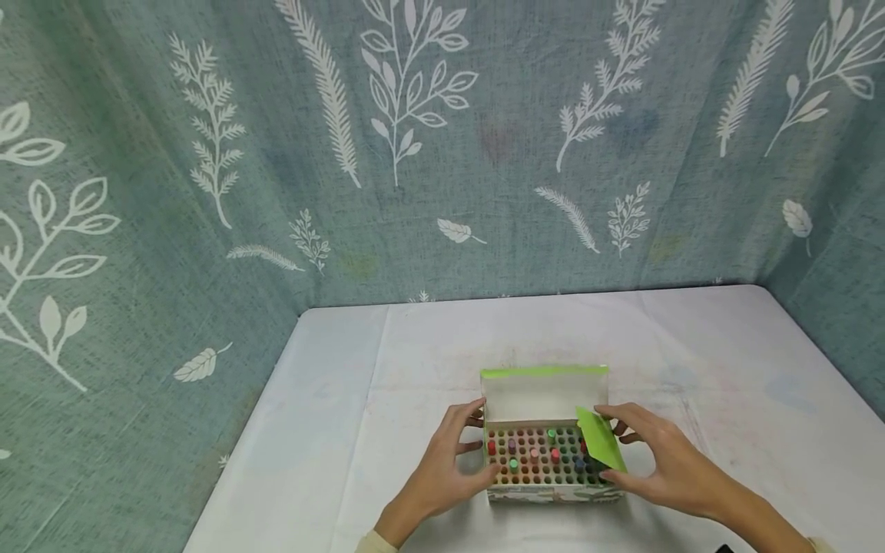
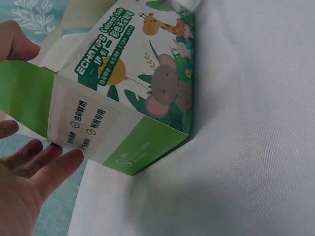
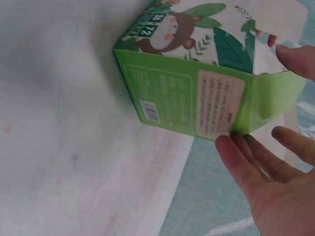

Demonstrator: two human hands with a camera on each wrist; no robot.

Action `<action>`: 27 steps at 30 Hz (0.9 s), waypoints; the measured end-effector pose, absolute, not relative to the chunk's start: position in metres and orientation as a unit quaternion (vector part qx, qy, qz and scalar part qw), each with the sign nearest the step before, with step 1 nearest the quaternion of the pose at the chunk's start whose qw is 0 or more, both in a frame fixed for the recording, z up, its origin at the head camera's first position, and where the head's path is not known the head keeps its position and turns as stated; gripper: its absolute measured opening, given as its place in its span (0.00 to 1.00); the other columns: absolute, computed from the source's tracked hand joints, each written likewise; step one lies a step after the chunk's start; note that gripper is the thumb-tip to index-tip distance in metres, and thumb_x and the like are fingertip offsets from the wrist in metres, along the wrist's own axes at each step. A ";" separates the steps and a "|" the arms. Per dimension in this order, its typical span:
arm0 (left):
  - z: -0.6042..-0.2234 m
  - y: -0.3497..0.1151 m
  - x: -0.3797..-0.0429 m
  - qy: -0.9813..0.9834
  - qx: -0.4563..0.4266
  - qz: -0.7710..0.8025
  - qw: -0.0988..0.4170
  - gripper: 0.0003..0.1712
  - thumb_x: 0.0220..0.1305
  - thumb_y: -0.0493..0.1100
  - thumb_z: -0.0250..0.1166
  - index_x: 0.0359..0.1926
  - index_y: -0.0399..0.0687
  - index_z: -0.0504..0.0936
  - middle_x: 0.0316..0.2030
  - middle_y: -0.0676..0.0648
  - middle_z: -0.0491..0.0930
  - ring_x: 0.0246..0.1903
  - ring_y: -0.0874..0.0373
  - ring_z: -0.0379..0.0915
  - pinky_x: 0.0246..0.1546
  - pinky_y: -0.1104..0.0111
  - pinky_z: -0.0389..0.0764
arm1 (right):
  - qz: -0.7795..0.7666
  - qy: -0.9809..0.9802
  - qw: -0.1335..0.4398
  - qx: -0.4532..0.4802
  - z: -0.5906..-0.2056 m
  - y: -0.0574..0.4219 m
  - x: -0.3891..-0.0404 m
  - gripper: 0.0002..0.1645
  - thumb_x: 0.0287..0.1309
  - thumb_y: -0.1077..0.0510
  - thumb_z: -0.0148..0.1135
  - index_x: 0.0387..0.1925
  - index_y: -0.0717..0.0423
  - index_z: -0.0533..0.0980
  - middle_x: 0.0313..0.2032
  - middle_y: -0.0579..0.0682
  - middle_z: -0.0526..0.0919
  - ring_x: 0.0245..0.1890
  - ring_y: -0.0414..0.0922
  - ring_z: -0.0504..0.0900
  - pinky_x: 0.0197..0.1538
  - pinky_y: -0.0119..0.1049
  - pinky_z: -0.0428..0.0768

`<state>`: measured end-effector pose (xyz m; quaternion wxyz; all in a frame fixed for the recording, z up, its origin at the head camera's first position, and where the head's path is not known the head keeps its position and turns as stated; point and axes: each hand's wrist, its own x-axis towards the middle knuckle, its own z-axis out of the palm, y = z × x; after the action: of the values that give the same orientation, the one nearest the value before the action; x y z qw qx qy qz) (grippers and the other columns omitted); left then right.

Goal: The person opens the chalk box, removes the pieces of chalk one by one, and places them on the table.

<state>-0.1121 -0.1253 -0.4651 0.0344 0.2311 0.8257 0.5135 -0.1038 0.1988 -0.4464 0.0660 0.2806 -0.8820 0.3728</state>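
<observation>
A colored-chalk box (image 1: 553,494) printed with cartoon animals stands on the table, its lid (image 1: 535,399) raised at the back. Inside, rows of holes hold several chalk sticks, among them a green one (image 1: 514,465) and a red one (image 1: 555,455). My left hand (image 1: 445,461) is at the left end, fingertips along that side and thumb near the front corner; the left wrist view shows a green end flap (image 2: 27,96) between thumb and fingers. At the other end, my right hand (image 1: 667,461) touches the right flap (image 1: 600,439), which leans inward over the holes.
A white cloth (image 1: 415,361) with faint colored smudges covers the table. Behind it and along both sides hangs a grey-green curtain (image 1: 512,253) with white leaf prints. A small dark object (image 1: 724,549) shows at the bottom edge, below the right forearm.
</observation>
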 end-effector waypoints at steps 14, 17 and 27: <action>-0.449 -0.144 -0.106 0.880 0.254 0.394 -0.073 0.62 0.41 0.44 0.78 0.73 0.63 0.50 0.70 0.54 0.50 0.69 0.55 0.47 0.57 0.47 0.71 | 0.295 -0.901 0.143 0.284 -0.436 0.213 -0.095 0.63 0.32 0.60 0.80 0.71 0.50 0.56 0.64 0.49 0.61 0.57 0.40 0.65 0.41 0.42 0.82; -0.447 -0.147 -0.107 0.899 0.287 0.314 -0.106 0.54 0.39 0.47 0.78 0.70 0.58 0.62 0.70 0.54 0.50 0.70 0.52 0.44 0.55 0.46 0.72 | 0.257 -0.907 0.181 0.279 -0.433 0.217 -0.093 0.57 0.28 0.55 0.81 0.66 0.48 0.66 0.63 0.52 0.62 0.60 0.45 0.61 0.41 0.49 0.77; -0.456 -0.137 -0.099 0.921 0.283 0.267 -0.037 0.44 0.51 0.66 0.67 0.68 0.62 0.65 0.68 0.51 0.57 0.54 0.53 0.71 0.41 0.59 0.82 | 0.245 -0.911 0.171 0.285 -0.444 0.223 -0.092 0.30 0.30 0.54 0.80 0.43 0.48 0.80 0.44 0.42 0.73 0.40 0.40 0.71 0.38 0.40 0.72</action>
<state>-0.0989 -0.1370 -0.4558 -0.0370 0.2827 0.9206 0.2668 -0.0917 0.2232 -0.4440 0.1714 0.2851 -0.9108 0.2446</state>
